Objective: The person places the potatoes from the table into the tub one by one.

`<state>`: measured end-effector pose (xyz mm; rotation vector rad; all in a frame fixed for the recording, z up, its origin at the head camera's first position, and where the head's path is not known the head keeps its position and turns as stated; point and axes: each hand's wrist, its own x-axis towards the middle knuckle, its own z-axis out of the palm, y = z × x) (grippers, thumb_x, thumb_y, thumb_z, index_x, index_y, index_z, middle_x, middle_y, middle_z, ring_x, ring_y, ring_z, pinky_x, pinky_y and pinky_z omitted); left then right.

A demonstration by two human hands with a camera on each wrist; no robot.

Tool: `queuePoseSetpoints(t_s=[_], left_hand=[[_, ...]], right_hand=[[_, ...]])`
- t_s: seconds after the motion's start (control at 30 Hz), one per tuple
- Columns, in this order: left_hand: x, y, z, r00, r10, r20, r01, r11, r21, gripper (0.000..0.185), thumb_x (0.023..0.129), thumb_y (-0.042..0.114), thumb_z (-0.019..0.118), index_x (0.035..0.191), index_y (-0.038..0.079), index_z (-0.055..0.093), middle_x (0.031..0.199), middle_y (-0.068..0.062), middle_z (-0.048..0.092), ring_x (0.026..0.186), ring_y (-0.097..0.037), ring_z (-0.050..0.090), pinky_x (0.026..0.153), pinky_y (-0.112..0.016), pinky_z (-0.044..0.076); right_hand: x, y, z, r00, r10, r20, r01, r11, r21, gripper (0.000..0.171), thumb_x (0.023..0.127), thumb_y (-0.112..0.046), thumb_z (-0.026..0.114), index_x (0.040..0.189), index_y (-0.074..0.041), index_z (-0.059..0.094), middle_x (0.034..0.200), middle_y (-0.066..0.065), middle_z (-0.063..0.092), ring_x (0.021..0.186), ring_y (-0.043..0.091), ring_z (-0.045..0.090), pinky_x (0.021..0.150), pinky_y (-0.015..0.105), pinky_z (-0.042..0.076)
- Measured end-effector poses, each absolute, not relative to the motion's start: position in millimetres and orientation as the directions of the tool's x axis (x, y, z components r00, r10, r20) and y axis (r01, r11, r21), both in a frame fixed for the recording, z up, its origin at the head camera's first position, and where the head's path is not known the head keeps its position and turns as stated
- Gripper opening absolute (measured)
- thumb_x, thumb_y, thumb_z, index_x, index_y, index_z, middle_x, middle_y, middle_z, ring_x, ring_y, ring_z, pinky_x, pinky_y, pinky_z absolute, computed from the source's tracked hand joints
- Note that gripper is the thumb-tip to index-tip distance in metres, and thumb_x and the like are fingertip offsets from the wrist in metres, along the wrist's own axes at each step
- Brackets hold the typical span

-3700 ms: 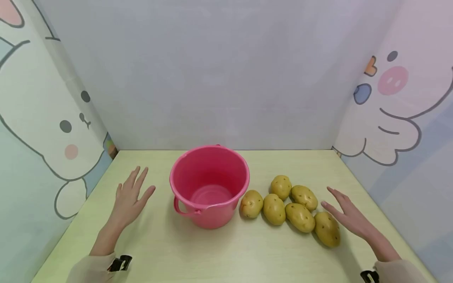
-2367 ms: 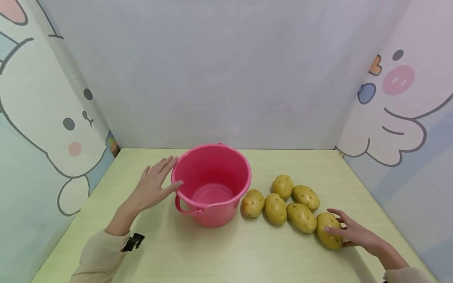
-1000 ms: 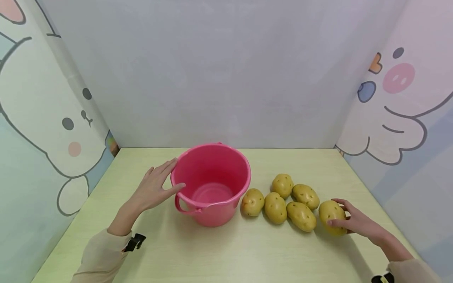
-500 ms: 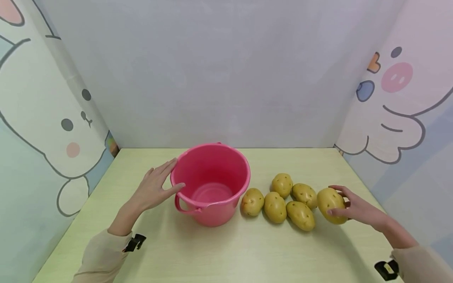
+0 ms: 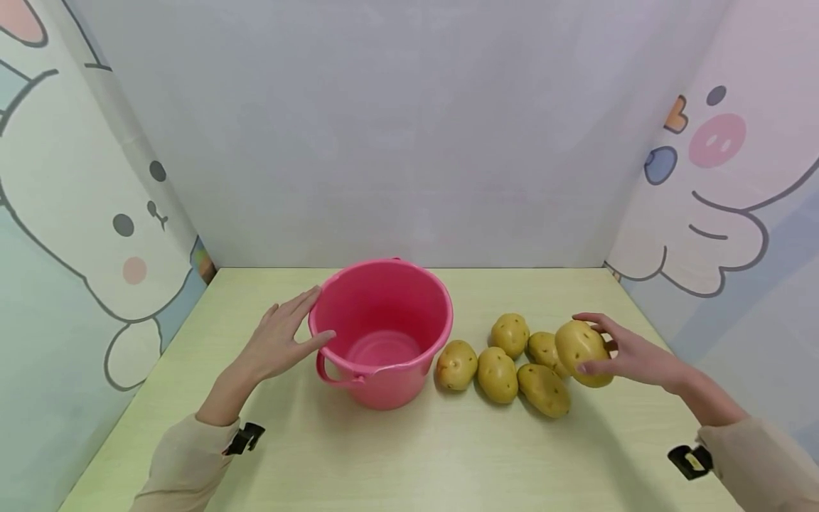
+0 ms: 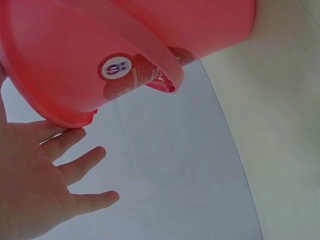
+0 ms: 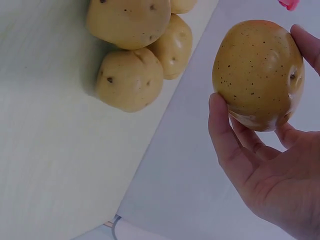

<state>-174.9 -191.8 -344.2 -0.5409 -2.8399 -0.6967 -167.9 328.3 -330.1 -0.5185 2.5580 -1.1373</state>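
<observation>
My right hand [image 5: 643, 361] grips a potato [image 5: 581, 350] above the table, with the thumb on the near side and the fingers behind. In the right wrist view the fingertips press into the sides of that potato [image 7: 257, 75]. My left hand [image 5: 271, 345] touches the left rim of a pink bucket [image 5: 387, 390], its thumb tip over the rim. In the left wrist view the fingers are spread and mostly straight, the nearest touching the rim of the bucket [image 6: 65, 70]. Several more potatoes [image 5: 498, 375] lie between the bucket and my right hand.
The pale wooden table [image 5: 409, 462] is bounded by a grey back wall [image 5: 409, 142] and patterned side walls. The bucket's handle [image 5: 339, 384] hangs down at its front left. The nearest potato [image 5: 457, 366] lies close against the bucket's right side.
My right hand has reached the rightmost potato, gripped it, raised it off the table and moved it slightly left. Earlier, my left hand moved right to the bucket's rim, where it stays.
</observation>
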Motion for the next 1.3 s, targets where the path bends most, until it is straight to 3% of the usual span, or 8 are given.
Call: queuePoseSetpoints(t_s=[0.43,0.63,0.9,1.3], left_hand=[[-175,-192,-343,-0.92,0.309,0.242,0.385,0.826,0.411,0.079,0.077,0.042,0.062,0.138,0.006,0.027,0.137,-0.013,0.031,0.122,-0.033,0.028,0.094,-0.062,0.015],[-175,-192,-344,-0.917,0.312,0.249,0.392,0.824,0.41,0.078,0.077,0.04,0.063,0.138,0.005,0.028,0.136,-0.013,0.032,0.121,-0.032,0.029,0.094,-0.062,0.015],[-175,-191,-343,-0.916,0.315,0.249,0.394,0.824,0.408,0.078,0.077,0.039,0.063,0.138,0.005,0.028,0.136,-0.013,0.032,0.122,-0.032,0.029,0.094,-0.062,0.015],[-175,-192,-344,-0.921,0.309,0.236,0.383,0.828,0.411,0.08,0.077,0.044,0.062,0.138,0.006,0.027,0.137,-0.013,0.032,0.122,-0.032,0.028,0.094,-0.061,0.015]], right_hand=[[-183,302,-306,-0.839,-0.544,-0.008,-0.396,0.621,-0.676,0.072,0.075,-0.02,0.07,0.133,-0.011,0.028,0.122,0.023,0.036,0.09,0.032,0.05,0.057,0.031,0.05],[-187,290,-298,-0.801,-0.597,0.049,-0.521,0.654,-0.548,0.072,0.074,-0.027,0.072,0.132,-0.012,0.032,0.122,0.015,0.04,0.088,0.023,0.048,0.064,0.031,0.047],[-194,275,-290,-0.778,-0.625,0.058,-0.572,0.667,-0.477,0.073,0.071,-0.033,0.073,0.13,-0.015,0.035,0.114,0.012,0.044,0.089,0.021,0.047,0.066,0.033,0.045],[-203,244,-262,-0.725,-0.688,0.018,-0.631,0.655,-0.415,0.069,0.073,-0.022,0.073,0.131,-0.017,0.035,0.112,0.008,0.042,0.09,0.019,0.045,0.074,0.037,0.042]])
